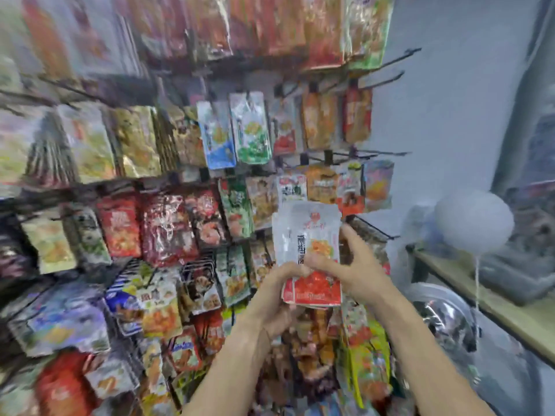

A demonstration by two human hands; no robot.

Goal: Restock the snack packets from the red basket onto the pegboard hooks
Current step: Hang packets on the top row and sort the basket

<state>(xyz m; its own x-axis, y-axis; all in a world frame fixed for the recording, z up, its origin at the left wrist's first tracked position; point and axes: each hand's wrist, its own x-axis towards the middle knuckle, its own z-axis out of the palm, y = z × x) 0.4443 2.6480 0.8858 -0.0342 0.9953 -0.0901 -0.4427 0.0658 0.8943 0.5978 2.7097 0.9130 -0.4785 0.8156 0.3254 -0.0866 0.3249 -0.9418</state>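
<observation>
White-and-red foil snack packets (309, 253), a small stack, are pinched upright by both the left hand (274, 298) and the right hand (354, 271). Behind the stack, crowded hanging packets (168, 229) cover the pegboard rack; bare black hooks (377, 228) jut beside it.

We see a pale blue-grey wall (444, 115) on the right. Beside it we find a wooden bench (492, 298), with a white balloon (473, 222) above.
</observation>
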